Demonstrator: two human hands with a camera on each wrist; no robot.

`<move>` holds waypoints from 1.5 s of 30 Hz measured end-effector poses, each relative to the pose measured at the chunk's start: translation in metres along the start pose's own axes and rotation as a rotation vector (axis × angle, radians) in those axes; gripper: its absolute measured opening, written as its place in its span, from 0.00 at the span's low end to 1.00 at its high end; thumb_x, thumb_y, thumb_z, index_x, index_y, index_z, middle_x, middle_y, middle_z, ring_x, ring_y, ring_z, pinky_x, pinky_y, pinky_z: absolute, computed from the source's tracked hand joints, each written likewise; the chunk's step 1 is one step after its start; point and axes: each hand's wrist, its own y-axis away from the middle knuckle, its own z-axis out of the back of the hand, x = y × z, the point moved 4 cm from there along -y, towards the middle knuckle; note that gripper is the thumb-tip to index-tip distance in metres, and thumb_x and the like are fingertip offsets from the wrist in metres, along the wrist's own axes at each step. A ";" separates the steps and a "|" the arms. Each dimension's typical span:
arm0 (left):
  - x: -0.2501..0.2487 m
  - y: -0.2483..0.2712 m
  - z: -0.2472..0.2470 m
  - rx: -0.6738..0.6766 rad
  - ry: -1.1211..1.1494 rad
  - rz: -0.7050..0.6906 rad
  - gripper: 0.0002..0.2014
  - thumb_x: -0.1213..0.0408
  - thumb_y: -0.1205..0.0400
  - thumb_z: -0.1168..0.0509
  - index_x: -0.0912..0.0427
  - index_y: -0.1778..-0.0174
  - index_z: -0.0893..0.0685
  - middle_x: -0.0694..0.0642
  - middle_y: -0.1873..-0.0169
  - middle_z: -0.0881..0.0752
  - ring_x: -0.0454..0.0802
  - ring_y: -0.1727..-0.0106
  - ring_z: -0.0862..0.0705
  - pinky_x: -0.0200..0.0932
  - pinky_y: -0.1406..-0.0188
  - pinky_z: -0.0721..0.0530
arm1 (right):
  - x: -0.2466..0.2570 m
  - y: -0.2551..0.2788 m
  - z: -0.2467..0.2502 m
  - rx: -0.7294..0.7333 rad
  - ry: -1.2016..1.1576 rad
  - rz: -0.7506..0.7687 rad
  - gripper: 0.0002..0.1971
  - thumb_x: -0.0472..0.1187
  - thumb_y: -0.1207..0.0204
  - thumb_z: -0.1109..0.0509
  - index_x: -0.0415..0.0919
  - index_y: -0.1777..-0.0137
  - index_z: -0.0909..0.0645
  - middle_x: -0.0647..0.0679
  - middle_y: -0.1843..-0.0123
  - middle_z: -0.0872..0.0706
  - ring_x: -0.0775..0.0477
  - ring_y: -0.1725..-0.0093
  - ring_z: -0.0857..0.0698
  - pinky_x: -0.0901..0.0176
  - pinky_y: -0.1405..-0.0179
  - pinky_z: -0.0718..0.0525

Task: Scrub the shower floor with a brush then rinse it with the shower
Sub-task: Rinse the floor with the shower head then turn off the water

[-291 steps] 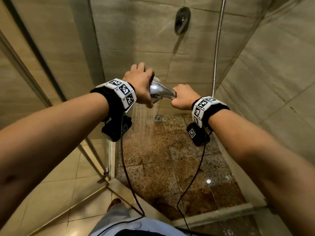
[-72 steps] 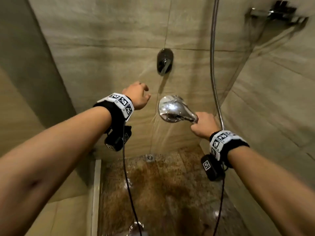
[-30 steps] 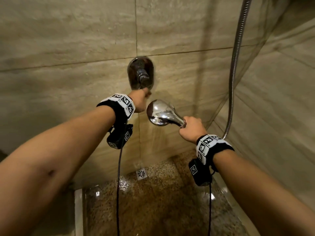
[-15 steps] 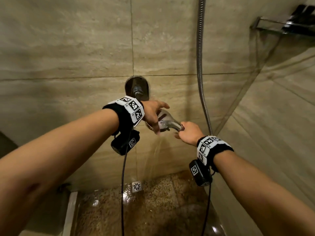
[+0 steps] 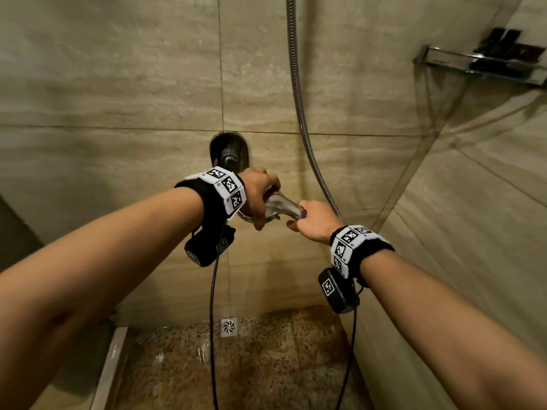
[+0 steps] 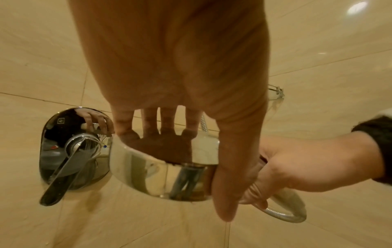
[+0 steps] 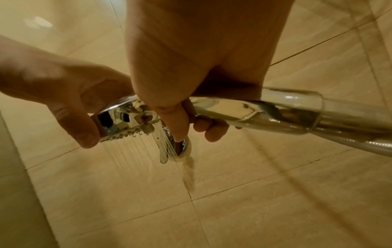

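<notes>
I can read no brand or lettering on anything here; the only markings are the black-and-white square codes on my two wristbands (image 5: 227, 184) and on the small black units hanging under them. My left hand (image 5: 260, 193) is curled over the round chrome shower head (image 6: 161, 171), fingers across its top and thumb hooked down its near edge, so it is grasping the head. My right hand (image 5: 313, 221) is wrapped round the handle (image 7: 275, 115) of the same shower head, fingers closed under it and thumb on top, a firm grasp. The head faces down and thin streams of water (image 7: 131, 151) fall from its nozzles along the beige tiled wall (image 5: 118, 99). The metal hose (image 5: 299, 108) runs up the wall from behind my right hand. Just behind my left wrist sits the chrome mixer valve (image 6: 74, 149), its lever pointing downward, apart from my fingers. Below, the speckled brown shower floor (image 5: 266, 365) is wet and shiny, with a small square drain (image 5: 229, 327) at the foot of the wall. Half a second ago my left fingers were spread loosely above the head; now they have closed down onto it. A second ago that hand was up at the valve.
</notes>
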 end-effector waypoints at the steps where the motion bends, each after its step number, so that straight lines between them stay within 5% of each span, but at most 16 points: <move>1: -0.001 0.003 0.003 -0.016 -0.017 0.001 0.48 0.54 0.44 0.16 0.49 0.28 0.29 0.53 0.43 0.28 0.55 0.38 0.26 0.45 0.45 0.21 | 0.001 0.002 0.002 -0.008 0.012 0.006 0.09 0.46 0.26 0.24 0.44 0.51 0.20 0.43 0.54 0.14 0.42 0.52 0.16 0.57 0.57 0.23; 6: -0.006 0.013 0.013 -0.074 -0.047 0.019 0.44 0.54 0.46 0.18 0.49 0.32 0.26 0.53 0.46 0.28 0.52 0.46 0.27 0.44 0.55 0.24 | 0.009 0.007 0.009 -0.044 0.084 0.066 0.17 0.48 0.27 0.22 0.49 0.64 0.31 0.46 0.57 0.17 0.44 0.54 0.18 0.55 0.57 0.22; 12: -0.009 0.025 0.029 -0.093 0.006 0.074 0.44 0.55 0.46 0.18 0.48 0.32 0.26 0.50 0.49 0.29 0.50 0.49 0.27 0.43 0.56 0.24 | 0.035 0.014 0.027 -0.108 0.229 0.215 0.21 0.54 0.27 0.26 0.44 0.42 0.26 0.41 0.45 0.14 0.37 0.45 0.15 0.43 0.44 0.16; 17: -0.011 0.038 0.045 -0.128 0.053 0.092 0.41 0.56 0.47 0.18 0.49 0.35 0.24 0.50 0.50 0.24 0.51 0.50 0.21 0.42 0.57 0.19 | 0.052 0.019 0.043 -0.156 0.269 0.316 0.17 0.45 0.22 0.31 0.40 0.38 0.29 0.38 0.43 0.16 0.34 0.44 0.16 0.48 0.49 0.18; 21: -0.007 0.050 0.054 -0.139 0.160 0.110 0.42 0.55 0.51 0.18 0.49 0.38 0.22 0.49 0.53 0.16 0.49 0.53 0.16 0.46 0.53 0.12 | 0.063 0.023 0.045 -0.154 0.288 0.354 0.13 0.39 0.19 0.38 0.38 0.38 0.32 0.36 0.42 0.18 0.33 0.44 0.18 0.53 0.56 0.28; 25: 0.002 0.062 0.050 -0.115 0.249 0.115 0.47 0.56 0.46 0.17 0.49 0.29 0.26 0.50 0.43 0.17 0.50 0.46 0.16 0.52 0.48 0.12 | 0.072 0.022 0.038 -0.134 0.276 0.364 0.11 0.39 0.19 0.40 0.39 0.39 0.33 0.36 0.44 0.18 0.32 0.46 0.17 0.50 0.54 0.24; 29: 0.016 0.073 0.044 -0.095 0.254 0.135 0.48 0.54 0.38 0.18 0.52 0.22 0.33 0.49 0.34 0.22 0.50 0.35 0.21 0.39 0.40 0.22 | 0.077 0.023 0.025 -0.094 0.275 0.361 0.08 0.38 0.20 0.40 0.41 0.44 0.35 0.35 0.47 0.17 0.33 0.49 0.17 0.50 0.56 0.23; 34: 0.031 0.087 0.025 -0.085 0.247 0.208 0.48 0.53 0.36 0.19 0.51 0.21 0.34 0.51 0.29 0.24 0.50 0.33 0.23 0.38 0.41 0.28 | 0.082 0.025 -0.002 -0.040 0.292 0.397 0.10 0.37 0.20 0.40 0.39 0.42 0.35 0.35 0.45 0.16 0.32 0.47 0.17 0.51 0.56 0.25; 45: 0.049 0.097 -0.031 -0.002 0.296 0.316 0.51 0.53 0.43 0.16 0.53 0.24 0.31 0.52 0.36 0.19 0.51 0.40 0.19 0.48 0.36 0.20 | 0.080 0.034 -0.053 0.072 0.309 0.418 0.11 0.35 0.19 0.41 0.36 0.39 0.34 0.35 0.46 0.16 0.33 0.48 0.16 0.51 0.58 0.26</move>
